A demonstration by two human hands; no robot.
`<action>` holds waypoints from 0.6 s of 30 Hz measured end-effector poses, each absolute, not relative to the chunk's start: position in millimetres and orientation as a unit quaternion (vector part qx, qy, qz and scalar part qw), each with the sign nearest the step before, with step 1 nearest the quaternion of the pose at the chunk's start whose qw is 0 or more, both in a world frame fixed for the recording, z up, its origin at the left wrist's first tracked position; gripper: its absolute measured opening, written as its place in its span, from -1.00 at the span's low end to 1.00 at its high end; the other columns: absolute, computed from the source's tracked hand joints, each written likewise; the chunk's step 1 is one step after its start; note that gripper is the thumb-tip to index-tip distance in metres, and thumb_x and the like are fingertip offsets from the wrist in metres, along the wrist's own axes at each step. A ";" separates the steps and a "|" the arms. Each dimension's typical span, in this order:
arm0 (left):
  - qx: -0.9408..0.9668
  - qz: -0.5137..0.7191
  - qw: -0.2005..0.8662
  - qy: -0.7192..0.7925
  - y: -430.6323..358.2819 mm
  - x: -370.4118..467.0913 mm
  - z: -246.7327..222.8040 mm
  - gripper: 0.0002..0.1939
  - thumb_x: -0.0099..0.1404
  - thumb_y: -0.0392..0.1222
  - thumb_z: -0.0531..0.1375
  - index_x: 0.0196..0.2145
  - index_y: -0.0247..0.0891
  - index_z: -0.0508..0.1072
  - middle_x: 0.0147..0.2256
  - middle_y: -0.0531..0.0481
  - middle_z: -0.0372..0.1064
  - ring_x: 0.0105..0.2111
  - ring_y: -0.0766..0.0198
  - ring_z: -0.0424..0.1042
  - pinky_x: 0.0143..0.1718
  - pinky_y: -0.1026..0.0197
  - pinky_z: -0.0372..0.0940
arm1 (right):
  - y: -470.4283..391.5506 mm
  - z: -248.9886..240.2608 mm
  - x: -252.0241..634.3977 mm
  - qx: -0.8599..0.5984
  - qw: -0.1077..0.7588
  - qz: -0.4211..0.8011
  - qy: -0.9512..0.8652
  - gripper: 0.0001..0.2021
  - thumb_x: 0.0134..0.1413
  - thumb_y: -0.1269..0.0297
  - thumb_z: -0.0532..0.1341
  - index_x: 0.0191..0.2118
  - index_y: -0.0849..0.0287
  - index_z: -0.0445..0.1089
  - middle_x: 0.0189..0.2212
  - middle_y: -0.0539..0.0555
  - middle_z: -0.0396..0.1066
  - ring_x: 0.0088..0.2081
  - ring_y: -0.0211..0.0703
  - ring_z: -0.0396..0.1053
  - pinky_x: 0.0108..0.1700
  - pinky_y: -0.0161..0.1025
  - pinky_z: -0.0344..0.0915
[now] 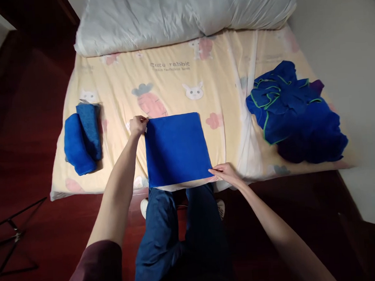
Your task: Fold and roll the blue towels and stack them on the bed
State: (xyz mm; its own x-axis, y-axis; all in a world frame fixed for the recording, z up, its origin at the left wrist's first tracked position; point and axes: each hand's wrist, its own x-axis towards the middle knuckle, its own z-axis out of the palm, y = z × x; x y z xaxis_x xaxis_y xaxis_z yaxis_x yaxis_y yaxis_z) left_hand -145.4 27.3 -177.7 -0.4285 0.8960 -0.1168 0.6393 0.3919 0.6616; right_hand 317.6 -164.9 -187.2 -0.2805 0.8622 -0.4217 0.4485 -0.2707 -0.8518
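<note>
A blue towel (177, 149) lies flat in a near-square shape at the front of the bed, its near edge close to the mattress edge. My left hand (138, 125) pinches its far left corner, where a small white tag shows. At the near right corner, my right hand (224, 172) grips the cloth between thumb and fingers. To the left sit rolled or folded blue cloths (78, 144), one brighter and one greyer. A crumpled pile of blue cloths (296, 115) with some green edging rests on the right.
A pale yellow rabbit-print sheet (174, 86) covers the bed. Across the back lies a thick grey-white quilt (178, 15). Black stand legs (16, 236) are on the dark red floor at left. A white wall (357, 81) borders the right side.
</note>
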 end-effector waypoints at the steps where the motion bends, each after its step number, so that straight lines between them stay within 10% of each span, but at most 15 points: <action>1: 0.481 0.275 0.226 0.801 28.1 -146.6 -178.8 -0.81 0.30 -0.12 0.34 -0.24 -0.32 0.61 -0.29 -0.17 0.58 -0.11 -0.01 0.55 0.04 0.00 0.40 | -164.6 -185.5 317.2 -0.569 0.186 0.557 -0.576 -0.52 0.02 -0.20 0.39 -0.54 0.17 0.53 -0.62 -0.01 0.33 -0.53 -0.22 0.23 -0.47 -0.27 0.06; 10: 0.517 0.272 0.155 0.797 0.4 -123.6 -160.0 -0.68 0.44 -0.18 0.14 0.04 -0.36 0.53 0.08 -0.37 0.46 0.12 -0.13 0.41 0.22 -0.17 0.27 | -165.2 -181.8 314.4 -0.574 0.198 0.541 -0.582 -0.51 0.00 -0.23 0.39 -0.52 0.16 0.54 -0.59 0.01 0.37 -0.50 -0.17 0.29 -0.44 -0.25 0.13; 18: 0.708 0.257 0.196 0.628 -202.2 -52.3 -176.0 -0.37 0.49 0.05 0.06 0.42 -0.22 0.27 0.48 -0.16 0.02 0.51 -0.10 -0.12 0.51 -0.19 -0.22 | -165.3 -192.8 319.5 -0.581 0.201 0.563 -0.553 -0.49 -0.17 -0.25 0.47 -0.42 0.19 0.63 -0.46 0.10 0.55 -0.41 -0.11 0.43 -0.39 -0.25 0.26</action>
State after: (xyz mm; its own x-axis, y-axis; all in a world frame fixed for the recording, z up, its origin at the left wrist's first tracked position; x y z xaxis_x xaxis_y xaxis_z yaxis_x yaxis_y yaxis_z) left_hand -52.3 -202.2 -176.0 0.0783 0.9900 0.1174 0.7888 -0.1335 0.6000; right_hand 319.5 -165.3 -192.8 -0.2454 0.8677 -0.4322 0.4153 -0.3088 -0.8557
